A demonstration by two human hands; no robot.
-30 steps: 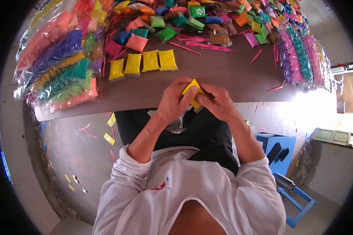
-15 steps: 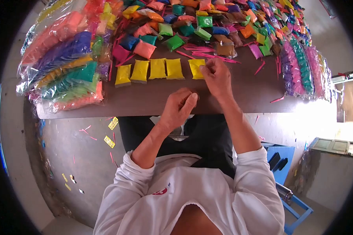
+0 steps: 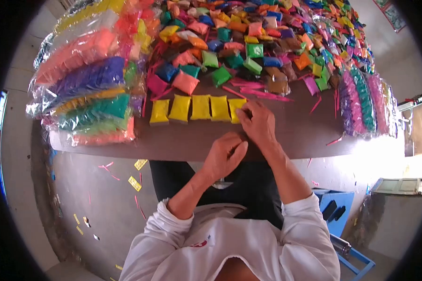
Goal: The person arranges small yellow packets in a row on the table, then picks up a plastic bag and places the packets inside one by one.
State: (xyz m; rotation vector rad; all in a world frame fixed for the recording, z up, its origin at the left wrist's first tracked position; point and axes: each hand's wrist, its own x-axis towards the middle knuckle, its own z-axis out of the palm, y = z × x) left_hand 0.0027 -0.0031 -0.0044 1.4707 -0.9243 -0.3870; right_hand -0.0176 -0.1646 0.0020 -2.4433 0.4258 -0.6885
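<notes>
Several yellow packets [image 3: 201, 107] lie in a row on the dark brown table [image 3: 173, 140]. At the row's right end, my right hand [image 3: 258, 122] has its thumb and forefinger bent at the edge of the last yellow packet [image 3: 235, 109], which lies beside the others. Below the row, near the table's front edge, my left hand [image 3: 226, 155] is curled, with thumb and fingers close together. Whatever it may hold is hidden.
Small coloured packets [image 3: 222, 76] are heaped across the back, with pink strips [image 3: 260, 93] in front. Clear bags of packets stand stacked at the left [image 3: 86, 75] and upright at the right [image 3: 361, 100]. A blue stool [image 3: 337, 210] is at lower right.
The last yellow packet has moved left, against the row, with my right hand at it. The whole view has shifted, so the table appears lower. My left hand stays curled.
</notes>
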